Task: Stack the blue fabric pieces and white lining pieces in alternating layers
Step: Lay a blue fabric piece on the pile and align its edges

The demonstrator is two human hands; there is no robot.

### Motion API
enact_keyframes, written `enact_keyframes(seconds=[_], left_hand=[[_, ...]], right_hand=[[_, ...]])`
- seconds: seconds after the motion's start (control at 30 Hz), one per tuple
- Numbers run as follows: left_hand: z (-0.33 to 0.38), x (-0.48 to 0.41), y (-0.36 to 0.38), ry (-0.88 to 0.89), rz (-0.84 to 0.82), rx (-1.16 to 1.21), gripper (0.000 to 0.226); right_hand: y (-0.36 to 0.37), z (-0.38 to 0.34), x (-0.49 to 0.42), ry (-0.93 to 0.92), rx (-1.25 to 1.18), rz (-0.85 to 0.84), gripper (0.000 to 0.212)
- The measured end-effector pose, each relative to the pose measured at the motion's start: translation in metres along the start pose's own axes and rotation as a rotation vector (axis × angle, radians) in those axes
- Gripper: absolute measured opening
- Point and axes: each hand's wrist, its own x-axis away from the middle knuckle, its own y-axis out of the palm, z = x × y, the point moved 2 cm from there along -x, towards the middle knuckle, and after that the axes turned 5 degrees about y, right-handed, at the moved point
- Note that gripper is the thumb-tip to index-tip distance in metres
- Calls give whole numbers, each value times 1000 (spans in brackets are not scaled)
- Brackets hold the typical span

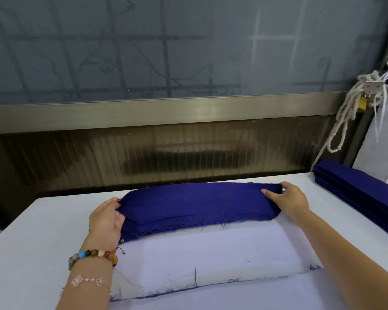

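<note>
Blue piece: centre of frame, long axis running left to right, far side of the white table. Frayed blue edges show in layers along its near side, so there is more than one ply here. Cannot tell how many the hands hold.

Left hand: at the piece's left end, thumb on top, fingers curled under, gripping the cloth.
Right hand: at the right end, thumb on top, fingers wrapped round the edge, also gripping.

One hand holds each short end and neither is nearer the middle.

Lining: flat, lower centre of frame, just below the blue piece. Its long axis also runs left to right, roughly parallel. The blue near edge meets or overlaps the lining's far edge.

Blue stack: right edge of frame, well apart from the hands.

Judgement: if blue goes onto the lining, the shift is straight down-frame toward the person. No turn is needed. Both ends must travel evenly or the plies will skew.
</note>
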Motion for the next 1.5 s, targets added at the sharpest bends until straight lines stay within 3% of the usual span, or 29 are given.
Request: enact_keyframes(seconds=[0.17,0.3,0.4,0.47,0.57,0.83,0.97,1.4,1.5], left_hand=[[-1,-5,-2,8,8,-9,20],[-2,-7,-3,69,18,-96,19],[-4,-8,-5,203,52,-305,2],[-3,-6,-7,341,85,-489,5],[-1,-4,-8,463,106,-583,15],[5,-6,-12,355,94,-516,22],[17,-4,-13,333,48,-488,16],[59,59,-76,342,-60,-564,3],[56,78,-104,316,-72,-575,4]], right_hand=[[-1,6,0,-26,-158,86,22],[-3,4,5,-88,-208,98,17],[-2,5,7,-83,-195,70,17],[-1,6,7,-71,-211,73,15],[-3,7,8,-69,-257,70,12],[-21,6,6,89,-446,-102,13],[-30,6,13,171,-499,-144,13],[-67,13,89,107,-542,-215,9],[-78,29,115,59,-472,-227,16]])
